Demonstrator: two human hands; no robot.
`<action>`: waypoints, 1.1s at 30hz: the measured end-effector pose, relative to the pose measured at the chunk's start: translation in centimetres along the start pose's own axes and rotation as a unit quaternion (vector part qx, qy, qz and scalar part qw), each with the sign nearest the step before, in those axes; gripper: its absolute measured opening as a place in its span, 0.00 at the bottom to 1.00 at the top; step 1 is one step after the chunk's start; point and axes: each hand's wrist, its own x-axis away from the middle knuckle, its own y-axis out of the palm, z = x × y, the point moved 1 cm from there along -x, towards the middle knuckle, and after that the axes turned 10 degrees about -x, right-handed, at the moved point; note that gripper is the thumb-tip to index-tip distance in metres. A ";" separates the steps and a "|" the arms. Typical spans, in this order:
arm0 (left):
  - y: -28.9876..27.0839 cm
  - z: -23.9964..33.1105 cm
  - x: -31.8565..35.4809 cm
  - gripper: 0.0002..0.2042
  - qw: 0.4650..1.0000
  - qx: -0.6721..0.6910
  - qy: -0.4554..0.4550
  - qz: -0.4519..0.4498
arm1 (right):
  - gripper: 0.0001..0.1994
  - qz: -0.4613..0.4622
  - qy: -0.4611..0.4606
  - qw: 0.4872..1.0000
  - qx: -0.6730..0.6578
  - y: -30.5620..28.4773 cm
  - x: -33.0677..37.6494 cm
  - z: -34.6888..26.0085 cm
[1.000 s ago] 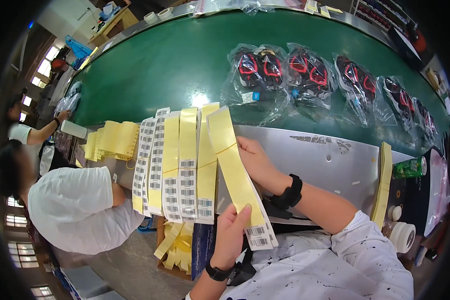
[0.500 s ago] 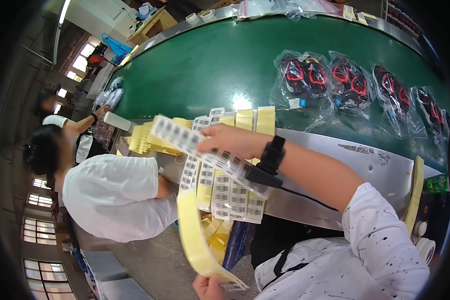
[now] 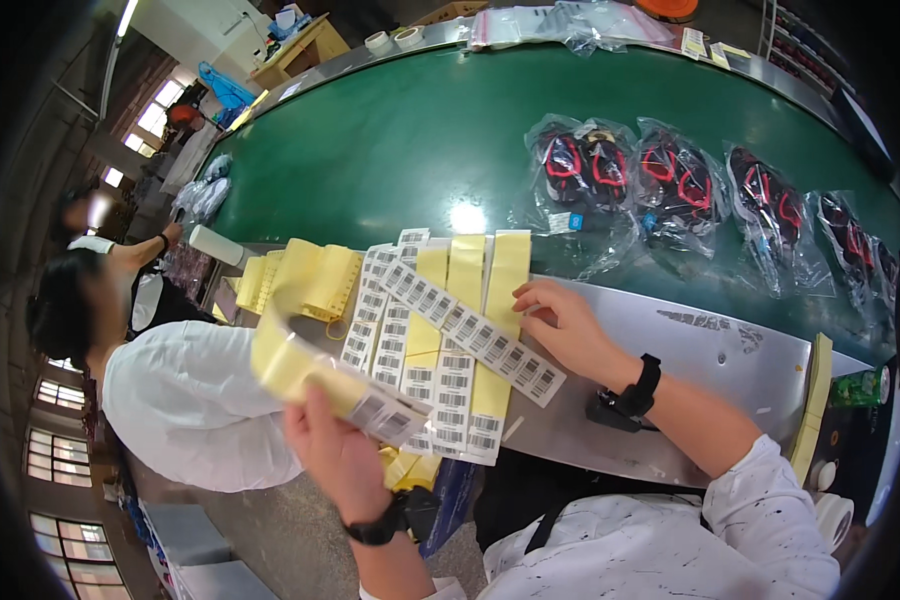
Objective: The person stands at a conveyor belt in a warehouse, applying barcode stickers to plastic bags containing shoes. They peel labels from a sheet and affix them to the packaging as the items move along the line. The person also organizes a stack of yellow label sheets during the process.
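Note:
My left hand [image 3: 335, 450] is closed on a curling label strip [image 3: 385, 418], yellow on its back and printed with barcodes on its white face; its raised end is blurred. Several barcode label strips [image 3: 454, 395] lie side by side on the metal table edge, some with bare yellow backing [image 3: 508, 270]. Across them, at a slant, lies a white barcode strip [image 3: 470, 330]. My right hand [image 3: 570, 325] hovers at the right of these strips, fingers bent and thumb apart, with nothing seen in it. Its fingertips are close to the yellow backing; contact is unclear.
Bagged black-and-red shoes [image 3: 675, 175] lie on the green table [image 3: 370, 150] at right. Yellow folded label stacks [image 3: 310, 280] and a white roll [image 3: 218, 244] stand at left. A co-worker in a white shirt [image 3: 190, 400] is close on my left. A green can [image 3: 860, 387] is far right.
My right hand has let go of the white strip, which now lies across the others, and moved right. My left hand has risen with the yellow-backed strip from below the table edge.

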 end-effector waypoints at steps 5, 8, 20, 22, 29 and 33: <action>2.2 -9.7 3.0 0.11 0.977 0.025 -0.211 -0.034 | 0.07 0.062 0.017 0.998 -0.022 -2.2 1.7 0.8; 2.8 -10.3 4.5 0.13 0.960 -0.055 -0.265 -0.075 | 0.07 0.062 0.057 0.992 -0.093 -3.8 2.4 3.1; 6.7 -3.7 5.7 0.15 0.962 -0.179 -0.150 -0.142 | 0.07 -0.122 0.062 0.985 -0.101 -2.3 5.4 -4.8; 8.4 -2.4 6.3 0.15 0.973 -0.132 -0.138 -0.127 | 0.07 -0.192 0.087 0.974 -0.084 -1.9 6.2 -5.5; 10.1 -1.6 8.7 0.22 0.983 -0.056 -0.097 -0.142 | 0.10 -0.058 0.208 0.960 -0.179 -1.7 7.8 -7.1; 9.4 -1.9 10.1 0.16 0.970 -0.077 -0.104 -0.205 | 0.07 -0.092 0.062 0.993 -0.040 -2.7 7.7 -7.8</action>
